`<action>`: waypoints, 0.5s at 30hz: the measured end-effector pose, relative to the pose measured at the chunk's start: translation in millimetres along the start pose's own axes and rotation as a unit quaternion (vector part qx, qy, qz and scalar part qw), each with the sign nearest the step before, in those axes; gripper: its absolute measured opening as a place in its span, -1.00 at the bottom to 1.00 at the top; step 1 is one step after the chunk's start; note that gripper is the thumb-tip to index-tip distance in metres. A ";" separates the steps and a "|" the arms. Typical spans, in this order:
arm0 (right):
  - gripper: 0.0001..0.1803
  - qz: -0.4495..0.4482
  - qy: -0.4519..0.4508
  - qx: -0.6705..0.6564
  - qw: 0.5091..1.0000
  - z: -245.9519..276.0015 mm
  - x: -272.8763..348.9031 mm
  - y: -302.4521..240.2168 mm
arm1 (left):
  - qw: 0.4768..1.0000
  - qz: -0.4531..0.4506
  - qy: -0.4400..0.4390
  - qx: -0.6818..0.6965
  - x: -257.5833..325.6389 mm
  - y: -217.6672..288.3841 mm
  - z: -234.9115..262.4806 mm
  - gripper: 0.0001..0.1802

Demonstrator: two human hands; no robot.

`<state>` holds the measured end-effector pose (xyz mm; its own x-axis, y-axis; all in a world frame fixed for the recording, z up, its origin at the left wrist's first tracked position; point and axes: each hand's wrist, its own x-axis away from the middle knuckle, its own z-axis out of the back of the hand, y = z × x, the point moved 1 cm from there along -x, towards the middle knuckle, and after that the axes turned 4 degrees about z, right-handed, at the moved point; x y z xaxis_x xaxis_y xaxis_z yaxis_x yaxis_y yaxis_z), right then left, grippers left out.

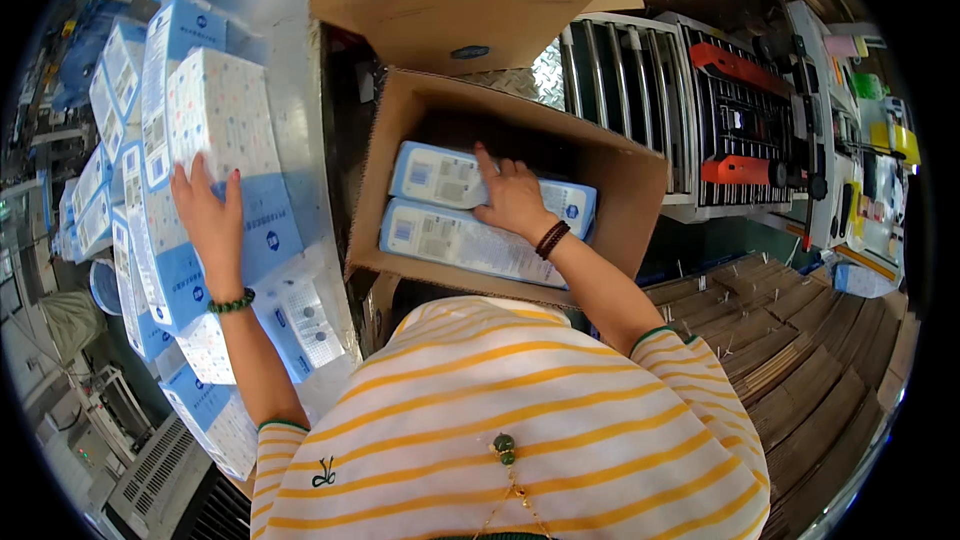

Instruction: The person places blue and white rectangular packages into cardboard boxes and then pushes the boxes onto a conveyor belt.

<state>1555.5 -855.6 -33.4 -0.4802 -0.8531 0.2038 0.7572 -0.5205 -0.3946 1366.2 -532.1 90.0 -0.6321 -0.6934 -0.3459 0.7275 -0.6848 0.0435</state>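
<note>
My right hand (513,196) rests flat on a blue-and-white soft pack (440,178) that lies inside an open cardboard box (640,180). A second such pack (450,238) lies beside it, nearer to me. My left hand (212,223) presses on top of a blue-and-white pack (225,130) in a row of packs standing on edge at my left. A green bead bracelet circles the left wrist, a dark one the right wrist.
Several more packs (130,90) crowd the metal surface (290,90) on the left. Another open carton (470,20) with packs stands beyond the box. A roller conveyor (630,70) lies at the right, flattened cardboard (780,340) below it.
</note>
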 end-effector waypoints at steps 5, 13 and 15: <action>-0.02 -0.023 -0.040 -0.041 0.998 -5.9 5.9 -7.9 | 0.925 -0.233 -0.117 0.276 -10.9 175.8 35.2 -0.59; -0.04 -0.010 -0.037 0.000 0.999 8.6 -31.2 20.3 | 0.666 -0.456 -0.587 0.053 71.9 246.1 -43.8 -0.75; -0.04 -0.007 0.014 -0.017 1.000 28.2 -28.6 34.9 | 0.629 -0.494 -0.601 -0.001 85.2 244.2 -67.6 -0.75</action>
<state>1608.1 -850.4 -27.7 -0.5035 -0.8442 0.1837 0.7354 -0.5304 -0.4217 1508.1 -743.4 7.8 -0.5203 0.3996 0.7547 -0.1785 -0.9151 0.3615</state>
